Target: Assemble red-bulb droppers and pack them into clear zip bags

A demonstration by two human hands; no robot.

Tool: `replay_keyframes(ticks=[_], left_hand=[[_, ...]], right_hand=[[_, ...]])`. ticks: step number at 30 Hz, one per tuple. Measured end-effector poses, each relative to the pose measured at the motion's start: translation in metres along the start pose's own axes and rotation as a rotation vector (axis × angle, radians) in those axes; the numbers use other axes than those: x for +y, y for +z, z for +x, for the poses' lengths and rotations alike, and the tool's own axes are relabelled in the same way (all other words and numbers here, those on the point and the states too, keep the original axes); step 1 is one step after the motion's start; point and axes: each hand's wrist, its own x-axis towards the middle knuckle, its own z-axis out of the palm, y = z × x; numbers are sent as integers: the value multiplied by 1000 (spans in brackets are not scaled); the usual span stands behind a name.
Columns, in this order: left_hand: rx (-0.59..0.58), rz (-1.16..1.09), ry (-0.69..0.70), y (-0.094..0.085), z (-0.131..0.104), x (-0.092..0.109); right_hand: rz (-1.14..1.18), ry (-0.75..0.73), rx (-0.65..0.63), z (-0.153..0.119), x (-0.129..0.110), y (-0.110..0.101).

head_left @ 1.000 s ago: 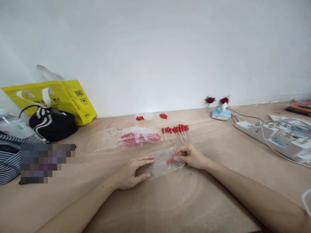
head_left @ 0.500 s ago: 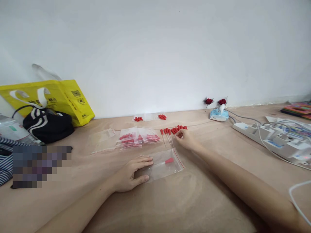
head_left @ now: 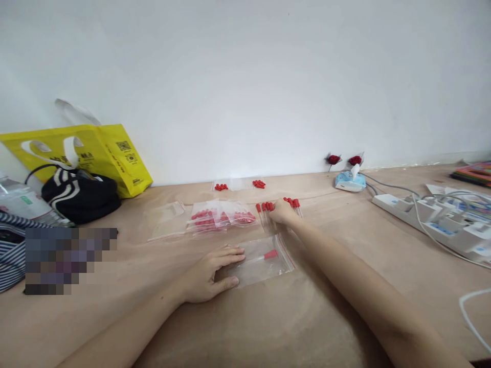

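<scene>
A clear zip bag (head_left: 255, 273) with a red edge lies flat in front of me, a red-topped dropper (head_left: 270, 254) inside it. My left hand (head_left: 209, 273) rests on the bag's left side, thumb and fingers apart. Farther back, my right hand (head_left: 283, 212) reaches into a row of red-topped droppers (head_left: 296, 203); its fingertips are hidden, so what it touches or holds cannot be seen. Several droppers show on either side of it. Left of the row lie filled bags (head_left: 220, 215) with red tops inside, beside a flat clear bag (head_left: 164, 220).
Red pieces (head_left: 259, 184) on clear plastic lie near the wall. A yellow bag (head_left: 126, 163) and a black pouch (head_left: 82, 197) stand at the left. Blue tissues (head_left: 350, 181), a white power strip (head_left: 441, 225) and cables occupy the right.
My right hand has shifted slightly left along the dropper row and now covers its middle. My left hand stays on the bag. The view has shifted a little.
</scene>
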Motion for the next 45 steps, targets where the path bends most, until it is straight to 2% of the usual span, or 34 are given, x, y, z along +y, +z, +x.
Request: replay_keyframes(ticks=[3,7,9,13,18,22,27,33,37,41,45], left_hand=[[-2,-1,0,0,0,1],[2,-1,-13,-1,0,2],[4,1,-19,-1,-1,2],[13,6,0,-1,-1,3],[6,13,-40,-3,-2,8],[27,18,-46,-3,-2,8],[11,25,-75,-2,-2,6],[39,40,-62,4,-5,-4],[72,30,-24,7,-6,-10],[66,37,-38,7,-5,-9],[60,35,-53,7,-5,-9]], right_hand=[[82,0,9,-9,4,-11],[234,-54,-10,-35,19,-28],[447,-78,-57,-50,29,-32],[881,-60,-87,-77,41,-26],[1145,97,-145,-96,43,-16],[1285,158,-228,-102,45,-20],[1330,212,-202,-104,47,-24],[1342,196,-169,-107,44,-20],[1278,134,-259,-112,41,-19],[1125,-9,-389,-113,43,-16],[944,-121,-426,-108,50,-14]])
